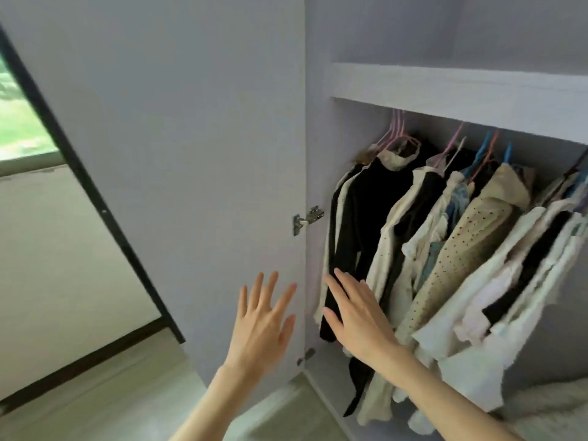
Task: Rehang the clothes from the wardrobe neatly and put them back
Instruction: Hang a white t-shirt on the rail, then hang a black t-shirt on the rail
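Note:
The white wardrobe [445, 87] stands open, its door [178, 173] swung out to the left. Inside hang several garments on pink and blue hangers [396, 135]: a black top [369, 218] at the far left, then cream, pale blue and a beige dotted garment [461, 246], with white and black pieces further right. My right hand [356, 316] lies with straight fingers against the lower part of the black top. My left hand [264, 326] is spread flat with straight fingers in front of the door's inner face, holding nothing.
Metal hinges [307, 218] join the door to the wardrobe side. A shelf runs above the hanging rail. A dark-framed window [25, 122] is at the left. A white fluffy item [547, 405] lies on the wardrobe floor at the lower right.

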A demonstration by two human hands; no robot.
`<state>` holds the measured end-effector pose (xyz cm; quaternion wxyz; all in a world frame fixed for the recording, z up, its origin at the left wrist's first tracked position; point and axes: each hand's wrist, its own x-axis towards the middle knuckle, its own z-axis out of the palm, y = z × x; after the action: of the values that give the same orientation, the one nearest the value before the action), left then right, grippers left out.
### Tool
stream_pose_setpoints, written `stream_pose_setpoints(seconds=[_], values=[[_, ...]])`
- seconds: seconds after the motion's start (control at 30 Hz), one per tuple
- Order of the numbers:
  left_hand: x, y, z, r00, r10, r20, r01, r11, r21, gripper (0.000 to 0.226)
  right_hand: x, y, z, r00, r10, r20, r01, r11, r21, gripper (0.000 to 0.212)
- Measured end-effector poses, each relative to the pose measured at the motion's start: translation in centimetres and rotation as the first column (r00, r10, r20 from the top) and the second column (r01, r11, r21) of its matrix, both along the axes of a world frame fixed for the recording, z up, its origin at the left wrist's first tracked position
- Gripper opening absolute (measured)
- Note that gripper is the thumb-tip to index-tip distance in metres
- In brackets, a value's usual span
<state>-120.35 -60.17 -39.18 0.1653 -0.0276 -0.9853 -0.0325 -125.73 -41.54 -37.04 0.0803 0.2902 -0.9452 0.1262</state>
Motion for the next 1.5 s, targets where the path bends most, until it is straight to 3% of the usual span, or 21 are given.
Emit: stream_pose_setpoints(seconds=[0.2,0.33,0.53,0.73,0.93,1.1,1.27,1.37,1.47,1.5], values=[[11.5,-9.4,-1.6,0.953,0.303,-0.022,-0.301,0.952,0.055,0.049,6.8,-11.8,-1.2,0.957,0.281,0.074,-0.281,0.96,-0.013,0.06],[22.7,-14.5,-5.0,0.859,0.512,0.017,-0.511,0.854,0.101,0.05,14.1,-20.0,-3.2,0.881,0.451,0.141,-0.449,0.892,-0.051,0.061],[41.2,-19.9,-7.5,0.545,0.831,0.113,-0.838,0.533,0.118,0.048,28.2,-31.3,-6.9,0.682,0.71,0.176,-0.7,0.703,-0.123,0.056],[54.8,-18.4,-9.2,0.209,0.963,0.168,-0.965,0.176,0.193,0.045,41.8,-37.7,-8.8,0.393,0.891,0.229,-0.884,0.434,-0.174,0.055],[64.6,-14.6,-11.1,-0.169,0.934,0.313,-0.936,-0.252,0.247,0.047,52.3,-40.9,-10.8,0.042,0.944,0.327,-0.994,0.072,-0.08,0.053],[68.7,-11.8,-12.0,-0.395,0.83,0.394,-0.811,-0.516,0.276,0.05,58.4,-42.9,-12.0,-0.155,0.91,0.384,-0.987,-0.128,-0.095,0.056],[70.1,-10.8,-12.7,-0.53,0.719,0.448,-0.679,-0.677,0.283,0.041,62.0,-45.6,-13.0,-0.351,0.836,0.422,-0.934,-0.344,-0.094,0.059],[71.4,-10.1,-13.4,-0.562,0.678,0.474,-0.64,-0.72,0.27,0.049,64.2,-47.1,-13.8,-0.36,0.806,0.47,-0.923,-0.382,-0.053,0.064],[73.2,-9.4,-15.0,-0.605,0.61,0.512,-0.558,-0.783,0.275,0.037,66.3,-47.8,-15.1,-0.384,0.79,0.477,-0.907,-0.421,-0.033,0.095],[73.9,-9.0,-15.5,-0.598,0.596,0.536,-0.55,-0.792,0.266,0.036,67.2,-47.9,-15.4,-0.393,0.787,0.475,-0.899,-0.437,-0.019,0.094]])
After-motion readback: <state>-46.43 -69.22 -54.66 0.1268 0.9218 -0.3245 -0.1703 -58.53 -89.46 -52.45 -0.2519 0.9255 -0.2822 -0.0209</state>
